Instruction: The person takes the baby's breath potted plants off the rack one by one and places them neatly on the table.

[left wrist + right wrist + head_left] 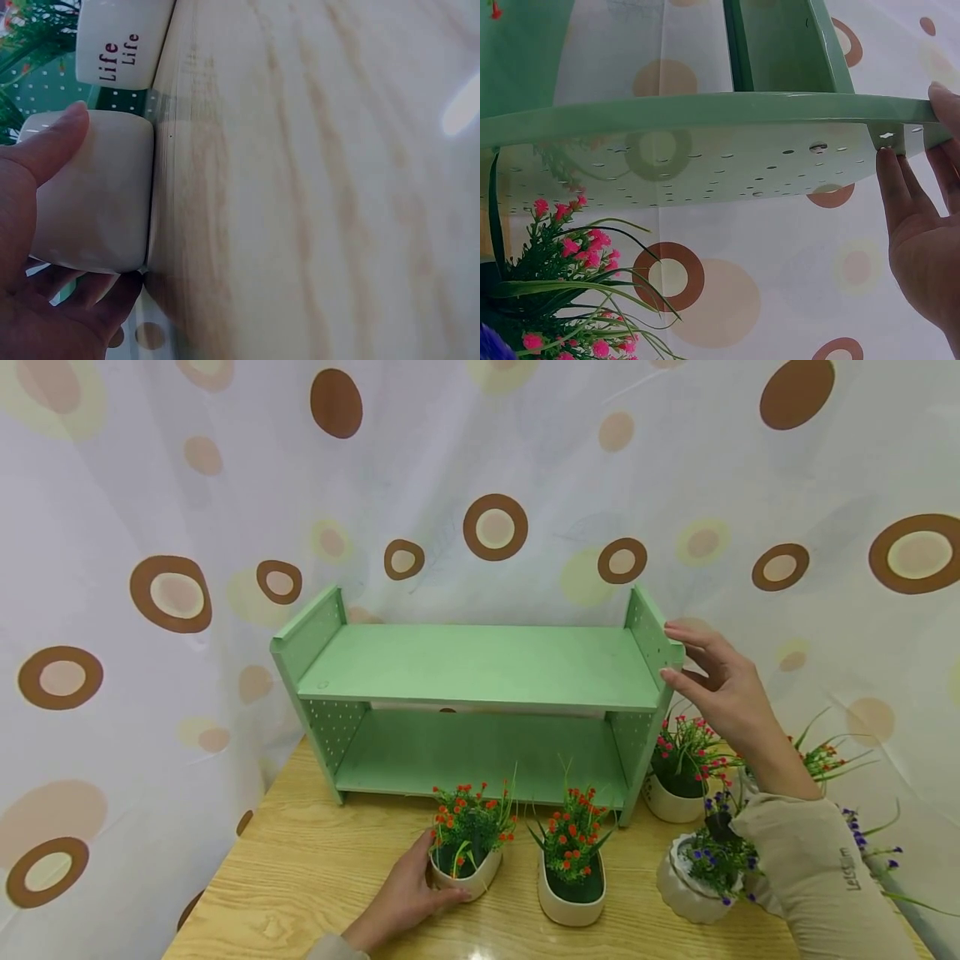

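A green two-tier shelf (480, 664) stands on a wooden table, its side panels dotted with small holes. My right hand (722, 689) holds the upper front corner of its right side panel; in the right wrist view the fingertips (887, 154) press the outer face and the thumb lies at the edge. In front of the shelf, my left hand (411, 887) grips a white oval pot (472, 883) of orange-red artificial flowers, thumb on the near side, fingers on the other. The left wrist view shows this pot (97, 195) resting on the tabletop.
A similar pot (572, 910) of red flowers stands just to the right, with "Life" printed on it in the left wrist view. Pink flowers (682, 752) in a white pot and a purple-flowered pot (693, 893) crowd the right side. A patterned curtain (480, 452) hangs behind.
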Demonstrator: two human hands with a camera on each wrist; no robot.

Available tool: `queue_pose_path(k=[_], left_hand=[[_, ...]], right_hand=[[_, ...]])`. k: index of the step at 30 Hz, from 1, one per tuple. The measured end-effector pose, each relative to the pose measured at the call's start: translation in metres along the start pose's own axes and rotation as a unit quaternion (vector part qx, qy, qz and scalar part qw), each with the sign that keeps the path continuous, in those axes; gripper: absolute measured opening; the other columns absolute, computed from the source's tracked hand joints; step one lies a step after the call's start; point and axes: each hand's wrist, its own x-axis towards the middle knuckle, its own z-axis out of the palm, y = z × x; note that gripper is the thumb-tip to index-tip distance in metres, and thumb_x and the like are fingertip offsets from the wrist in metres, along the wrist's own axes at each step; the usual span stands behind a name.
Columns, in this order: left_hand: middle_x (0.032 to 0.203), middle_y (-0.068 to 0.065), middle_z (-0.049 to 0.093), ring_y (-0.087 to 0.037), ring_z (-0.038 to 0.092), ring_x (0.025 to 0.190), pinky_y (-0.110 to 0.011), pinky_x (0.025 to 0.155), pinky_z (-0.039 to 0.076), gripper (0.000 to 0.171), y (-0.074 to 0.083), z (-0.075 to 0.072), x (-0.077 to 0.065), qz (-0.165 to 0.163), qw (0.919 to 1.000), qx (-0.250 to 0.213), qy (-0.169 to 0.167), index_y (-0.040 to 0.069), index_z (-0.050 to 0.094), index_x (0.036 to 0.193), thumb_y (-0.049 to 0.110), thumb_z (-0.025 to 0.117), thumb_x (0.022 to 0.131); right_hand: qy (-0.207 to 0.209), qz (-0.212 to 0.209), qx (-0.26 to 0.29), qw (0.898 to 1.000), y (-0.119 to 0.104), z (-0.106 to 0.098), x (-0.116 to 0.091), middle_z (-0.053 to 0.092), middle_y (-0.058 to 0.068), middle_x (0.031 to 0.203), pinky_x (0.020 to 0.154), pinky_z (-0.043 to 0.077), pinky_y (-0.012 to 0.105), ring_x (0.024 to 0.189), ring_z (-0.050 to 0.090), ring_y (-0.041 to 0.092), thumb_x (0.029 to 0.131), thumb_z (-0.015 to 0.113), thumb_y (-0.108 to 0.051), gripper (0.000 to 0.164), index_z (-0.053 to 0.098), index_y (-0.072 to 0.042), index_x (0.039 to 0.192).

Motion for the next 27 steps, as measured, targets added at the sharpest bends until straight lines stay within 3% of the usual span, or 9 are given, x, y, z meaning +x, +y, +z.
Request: queue_pose_path(k=[12,17,20,23,25,27], left_hand=[[0.155,-0.023,0.048,-0.044,0.048,0.141,-0.061,0.114,0.038,0.110,0.000,0.000,0.003,0.011,0.9999,0.008,-0.006,0.001,0.034,0.157,0.049,0.090,0.076],[0.160,-0.023,0.041,-0.046,0.043,0.144,-0.063,0.114,0.037,0.121,0.004,-0.007,0.004,0.013,0.9997,0.016,-0.010,0.005,0.026,0.162,0.052,0.092,0.072],[0.167,-0.017,0.032,-0.045,0.036,0.149,-0.066,0.114,0.035,0.128,0.012,-0.026,0.005,0.021,0.9993,0.031,-0.001,0.018,0.019,0.167,0.052,0.093,0.069],[0.172,-0.010,0.022,-0.044,0.027,0.154,-0.072,0.113,0.032,0.130,0.021,-0.058,0.008,0.055,0.9975,0.042,0.010,0.031,0.015,0.168,0.047,0.096,0.067],[0.173,-0.006,0.018,-0.043,0.022,0.156,-0.075,0.111,0.029,0.127,0.027,-0.082,0.009,0.088,0.9942,0.058,0.022,0.033,0.015,0.167,0.043,0.095,0.069],[0.174,-0.004,0.018,-0.042,0.018,0.158,-0.075,0.113,0.026,0.120,0.033,-0.105,0.009,0.122,0.9876,0.089,0.043,0.033,0.016,0.167,0.042,0.092,0.075]], right_hand=[[0.007,0.006,-0.023,1.000,-0.002,0.001,-0.003,0.041,0.004,0.162,0.103,0.043,0.010,0.146,0.043,0.009,0.100,0.064,0.002,0.056,0.050,-0.008,0.153],[0.004,0.000,-0.037,0.999,-0.003,0.001,0.000,0.042,0.004,0.161,0.102,0.043,0.010,0.146,0.043,0.007,0.100,0.064,0.001,0.057,0.050,-0.008,0.153],[0.001,0.004,-0.073,0.997,-0.006,0.001,0.001,0.041,0.002,0.162,0.100,0.043,0.007,0.147,0.043,0.015,0.099,0.066,-0.002,0.061,0.048,-0.013,0.156],[0.005,0.019,-0.121,0.992,-0.012,-0.001,-0.004,0.037,-0.002,0.164,0.098,0.042,0.005,0.148,0.043,0.029,0.098,0.070,-0.007,0.069,0.043,-0.025,0.159],[0.012,0.014,-0.155,0.988,-0.016,-0.004,-0.008,0.035,-0.002,0.165,0.108,0.042,0.016,0.149,0.040,0.034,0.097,0.072,-0.010,0.075,0.039,-0.031,0.160],[0.018,-0.005,-0.189,0.982,-0.019,-0.008,-0.013,0.034,-0.002,0.166,0.118,0.040,0.039,0.152,0.036,0.029,0.096,0.074,-0.012,0.077,0.039,-0.035,0.160]])
